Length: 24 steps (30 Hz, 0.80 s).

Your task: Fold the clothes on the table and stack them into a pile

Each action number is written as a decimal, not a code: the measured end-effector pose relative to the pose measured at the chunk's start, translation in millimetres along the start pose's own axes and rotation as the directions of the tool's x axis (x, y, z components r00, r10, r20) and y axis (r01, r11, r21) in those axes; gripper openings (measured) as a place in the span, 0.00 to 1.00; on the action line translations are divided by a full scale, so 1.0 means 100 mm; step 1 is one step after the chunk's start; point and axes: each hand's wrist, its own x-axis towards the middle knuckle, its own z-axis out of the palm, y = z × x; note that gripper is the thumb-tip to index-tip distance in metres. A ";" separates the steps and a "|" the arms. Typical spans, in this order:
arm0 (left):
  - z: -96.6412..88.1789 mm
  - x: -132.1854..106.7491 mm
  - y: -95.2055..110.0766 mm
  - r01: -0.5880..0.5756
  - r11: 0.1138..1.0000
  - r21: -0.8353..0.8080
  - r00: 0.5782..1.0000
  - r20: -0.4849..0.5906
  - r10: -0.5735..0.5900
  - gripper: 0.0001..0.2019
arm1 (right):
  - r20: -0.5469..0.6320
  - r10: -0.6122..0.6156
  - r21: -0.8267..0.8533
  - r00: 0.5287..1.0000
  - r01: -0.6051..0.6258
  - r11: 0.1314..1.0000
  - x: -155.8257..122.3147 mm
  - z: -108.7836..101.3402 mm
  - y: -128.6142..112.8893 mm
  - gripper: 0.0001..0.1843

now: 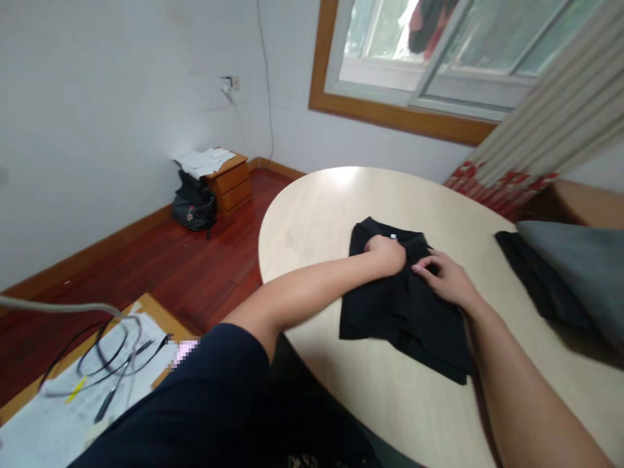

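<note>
A pair of black shorts [375, 312] lies spread on the pale round table [312, 221], the waistband toward the far side and the leg openings toward me. A small white label shows inside the waistband. My left hand [387, 255] reaches across the waist with curled fingers, closed on the cloth; its fingertips are partly hidden. Close beside it, my right hand [446, 281] rests on the right edge of the waist. Its thumb and forefinger bend together and pinch the black fabric.
Folded dark clothing [541, 279] and a grey item [580, 273] lie on the table's right side. At lower left, a wooden surface bears papers, cables [102, 351] and a pen. A black bag [195, 205] sits by a small drawer cabinet [231, 185]. A curtain [550, 110] hangs at right.
</note>
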 end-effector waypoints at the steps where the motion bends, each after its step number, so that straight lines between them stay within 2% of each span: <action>1: -0.05 -0.03 -0.08 -0.028 0.999 0.026 1.000 -0.005 0.028 0.13 | -0.013 -0.007 0.039 1.000 0.007 0.999 -0.01 -0.01 -0.03 0.10; 2: -0.08 -0.04 -0.18 -0.043 0.998 0.053 0.999 -0.011 0.043 0.15 | -0.038 -0.010 0.074 0.999 0.013 0.997 -0.02 -0.02 -0.06 0.09; 5: -0.11 0.00 -0.44 0.006 0.997 0.078 1.000 -0.027 -0.004 0.21 | -0.101 -0.016 0.157 0.995 0.032 0.987 -0.03 -0.05 -0.09 0.07; 7: -0.08 0.03 -0.55 0.020 0.998 0.054 0.999 -0.036 -0.018 0.20 | -0.143 -0.014 0.174 0.990 0.039 0.984 -0.03 -0.07 -0.10 0.06; 12: 0.01 0.04 -0.61 0.010 0.996 -0.094 1.000 -0.022 -0.012 0.14 | -0.215 0.041 0.145 0.976 -0.010 0.989 -0.07 -0.16 -0.05 0.06; 16: -0.05 -0.05 -0.63 -0.044 0.982 -0.183 0.997 -0.066 0.032 0.11 | -0.349 0.090 0.163 0.933 -0.035 0.986 -0.11 -0.23 0.09 0.06; 18: -0.15 -0.09 -0.73 -0.069 0.968 -0.243 0.992 -0.121 0.040 0.12 | -0.437 0.119 0.188 0.891 -0.038 0.981 -0.13 -0.28 0.17 0.07; 19: -0.21 -0.10 -0.80 -0.079 0.940 -0.332 0.987 -0.161 0.026 0.12 | -0.484 0.138 0.203 0.864 -0.043 0.978 -0.13 -0.30 0.22 0.07; 20: -0.28 -0.10 -0.89 -0.092 0.884 -0.459 0.978 -0.209 -0.007 0.12 | -0.527 0.164 0.220 0.834 -0.053 0.974 -0.14 -0.32 0.26 0.08; 21: -0.35 -0.10 -0.99 -0.117 0.743 -0.659 0.964 -0.256 -0.075 0.11 | -0.565 0.200 0.240 0.801 -0.072 0.968 -0.14 -0.35 0.31 0.08; 22: -0.42 -0.10 -1.10 -0.163 0.532 -0.831 0.940 -0.295 -0.172 0.11 | -0.593 0.247 0.265 0.766 -0.104 0.959 -0.15 -0.37 0.35 0.08; 23: -0.48 -0.09 -1.21 -0.222 0.323 -0.920 0.908 -0.316 -0.275 0.12 | -0.612 0.305 0.296 0.730 -0.147 0.944 -0.16 -0.38 0.38 0.09; 24: -0.52 -0.08 -1.31 -0.263 0.228 -0.937 0.885 -0.329 -0.328 0.12 | -0.621 0.369 0.330 0.692 -0.196 0.923 -0.16 -0.39 0.42 0.10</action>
